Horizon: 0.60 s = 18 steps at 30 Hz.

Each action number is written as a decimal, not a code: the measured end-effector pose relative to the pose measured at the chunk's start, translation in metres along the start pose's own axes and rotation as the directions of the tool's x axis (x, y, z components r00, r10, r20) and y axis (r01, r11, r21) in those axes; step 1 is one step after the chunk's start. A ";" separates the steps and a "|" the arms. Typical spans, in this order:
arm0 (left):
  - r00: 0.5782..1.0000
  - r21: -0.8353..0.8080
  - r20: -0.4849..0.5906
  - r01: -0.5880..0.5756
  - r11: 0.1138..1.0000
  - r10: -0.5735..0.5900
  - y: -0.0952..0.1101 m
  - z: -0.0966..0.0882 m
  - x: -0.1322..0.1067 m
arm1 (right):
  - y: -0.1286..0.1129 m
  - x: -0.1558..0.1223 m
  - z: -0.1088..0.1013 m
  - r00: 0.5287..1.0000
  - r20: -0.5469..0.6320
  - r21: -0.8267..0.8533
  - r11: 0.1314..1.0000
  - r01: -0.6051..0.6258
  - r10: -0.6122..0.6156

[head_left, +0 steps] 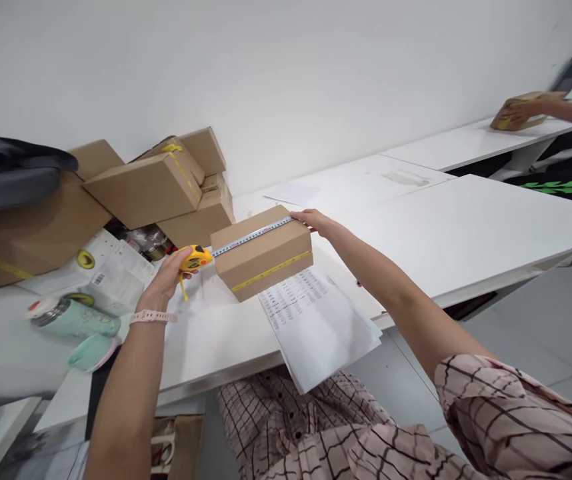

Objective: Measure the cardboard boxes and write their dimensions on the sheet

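A brown cardboard box [266, 267] with a yellow stripe along its front lies on the white table, partly over printed sheets. Wrapped in my left hand [170, 272] is a yellow tape measure [196, 259], held by the box's left edge; a yellow strap dangles below it. The metal blade [253, 235] runs out across the box's top face. At the far right top edge, my right hand [315, 220] pinches the blade's end against the box, its fingers closed and partly hidden behind the corner.
Stacked cartons [151, 187] and a dark cap [11, 173] stand at left. Nearer are an avocado-print box [111, 270], a mint bottle [73, 317] and a mint cup [93, 352]. Printed sheets [326, 333] overhang the table's front edge. Far right, another person's hand [523, 110] touches a box.
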<state>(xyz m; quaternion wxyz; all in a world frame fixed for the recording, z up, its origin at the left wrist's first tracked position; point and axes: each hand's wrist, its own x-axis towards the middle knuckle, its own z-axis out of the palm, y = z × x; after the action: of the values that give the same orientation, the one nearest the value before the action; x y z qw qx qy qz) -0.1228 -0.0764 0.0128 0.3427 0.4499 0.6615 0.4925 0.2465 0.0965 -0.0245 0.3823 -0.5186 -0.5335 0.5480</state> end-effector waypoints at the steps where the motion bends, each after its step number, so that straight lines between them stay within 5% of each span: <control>1: 1.000 0.003 0.003 -0.003 1.000 0.003 0.000 0.002 0.002 | 0.001 -0.001 0.001 1.000 0.007 -0.010 1.000 -0.008 0.008; 18: 1.000 0.032 0.008 0.002 0.999 -0.002 0.001 0.007 -0.007 | 0.001 0.010 0.005 0.993 -0.049 -0.251 0.964 0.090 -0.105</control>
<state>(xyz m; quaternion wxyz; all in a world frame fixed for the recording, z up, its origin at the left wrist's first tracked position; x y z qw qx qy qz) -0.1138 -0.0805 0.0118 0.3386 0.4565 0.6685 0.4797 0.2399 0.1048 -0.0276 0.3575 -0.5523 -0.6105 0.4410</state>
